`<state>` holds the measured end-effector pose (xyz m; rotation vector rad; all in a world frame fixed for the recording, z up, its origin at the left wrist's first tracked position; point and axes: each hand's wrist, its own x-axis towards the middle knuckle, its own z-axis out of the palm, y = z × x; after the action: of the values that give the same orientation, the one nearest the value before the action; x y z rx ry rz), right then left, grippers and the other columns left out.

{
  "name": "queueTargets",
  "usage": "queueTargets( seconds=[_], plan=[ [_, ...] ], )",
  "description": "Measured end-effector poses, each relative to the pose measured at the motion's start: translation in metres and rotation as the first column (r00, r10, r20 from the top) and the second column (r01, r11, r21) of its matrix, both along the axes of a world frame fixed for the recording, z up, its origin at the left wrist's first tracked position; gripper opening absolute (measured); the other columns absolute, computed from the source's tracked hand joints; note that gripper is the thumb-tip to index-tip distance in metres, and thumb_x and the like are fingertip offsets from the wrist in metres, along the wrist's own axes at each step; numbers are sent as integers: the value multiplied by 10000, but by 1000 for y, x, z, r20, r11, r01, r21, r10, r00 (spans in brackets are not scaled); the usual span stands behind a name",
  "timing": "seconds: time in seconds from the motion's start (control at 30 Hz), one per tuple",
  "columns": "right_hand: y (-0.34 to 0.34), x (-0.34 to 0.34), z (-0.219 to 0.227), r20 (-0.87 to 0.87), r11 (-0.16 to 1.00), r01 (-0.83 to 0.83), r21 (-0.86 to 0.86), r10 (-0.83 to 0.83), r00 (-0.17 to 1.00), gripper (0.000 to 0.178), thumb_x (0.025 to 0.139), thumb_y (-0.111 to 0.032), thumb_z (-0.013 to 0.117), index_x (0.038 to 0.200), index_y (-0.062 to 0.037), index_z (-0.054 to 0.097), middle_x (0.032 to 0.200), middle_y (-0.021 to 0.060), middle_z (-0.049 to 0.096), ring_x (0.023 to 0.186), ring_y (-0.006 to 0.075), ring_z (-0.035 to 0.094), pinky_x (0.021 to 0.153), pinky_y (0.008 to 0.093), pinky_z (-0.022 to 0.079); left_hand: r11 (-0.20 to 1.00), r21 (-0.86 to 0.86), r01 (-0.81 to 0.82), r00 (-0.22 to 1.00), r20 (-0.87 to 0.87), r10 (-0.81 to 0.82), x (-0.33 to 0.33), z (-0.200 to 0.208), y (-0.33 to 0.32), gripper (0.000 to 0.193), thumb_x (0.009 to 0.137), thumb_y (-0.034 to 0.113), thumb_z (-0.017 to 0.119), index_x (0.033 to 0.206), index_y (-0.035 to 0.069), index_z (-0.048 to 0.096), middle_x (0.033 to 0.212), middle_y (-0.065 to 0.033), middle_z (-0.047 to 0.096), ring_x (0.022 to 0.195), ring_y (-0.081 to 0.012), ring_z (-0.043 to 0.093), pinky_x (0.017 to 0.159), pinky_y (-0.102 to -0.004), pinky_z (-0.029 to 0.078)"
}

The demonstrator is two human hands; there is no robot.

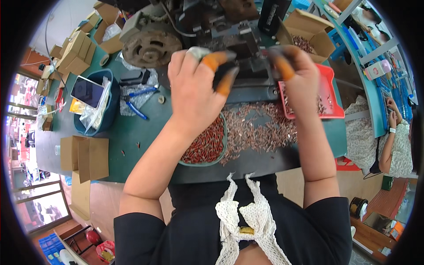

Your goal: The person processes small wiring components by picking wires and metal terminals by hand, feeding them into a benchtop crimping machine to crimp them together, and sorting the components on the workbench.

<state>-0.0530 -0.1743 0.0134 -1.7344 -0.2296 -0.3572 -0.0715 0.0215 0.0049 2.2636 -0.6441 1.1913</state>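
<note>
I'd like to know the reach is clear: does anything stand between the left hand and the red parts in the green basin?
Nothing visible does. The left hand is beyond the green basin, whose red parts show uncovered; the left forearm hides the basin's left side, so I cannot judge there.

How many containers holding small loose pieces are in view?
3: a green bowl at centre, a red tray by the right hand and an open cardboard box beyond it. Others may be hidden.

Your green table [143, 154] stands on a pale floor [108, 198]. You have bright windows [42, 210] at left, a whitish wall [64, 22] ahead-left and another table [376, 114] at right.
</note>
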Motion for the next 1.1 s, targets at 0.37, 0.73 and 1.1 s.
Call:
queueTargets(
  seconds=[0.37,0.73,1.1],
  plan=[
    [-63,-66,-36,-207,980,111,-166,-145,968,174,854,-72,679,1024,-37,669,767,-57,591,641,14,467,587,172,388,975,205,-86,811,-554,188,-79,-42,26,244,681,164,771,896,94,680,872,-76,540,954,-278,476,888,-409,326],
    [8,-95,-52,-238,966,-256,-36,240,941,154,873,-101,657,1011,-33,649,811,-14,632,610,13,496,533,164,388,957,-269,-108,750,-654,-100,-99,-33,34,162,725,94,767,881,98,719,875,-34,591,870,-197,527,817,-319,400],
    [49,-98,-35,-566,805,-248,539,565,600,155,883,-189,656,956,-54,639,673,-64,522,496,-9,376,435,159,243,869,-494,-24,772,-561,-298,-108,-34,25,226,739,47,760,952,78,691,955,-28,622,893,-181,527,802,-275,434]
  ],
)
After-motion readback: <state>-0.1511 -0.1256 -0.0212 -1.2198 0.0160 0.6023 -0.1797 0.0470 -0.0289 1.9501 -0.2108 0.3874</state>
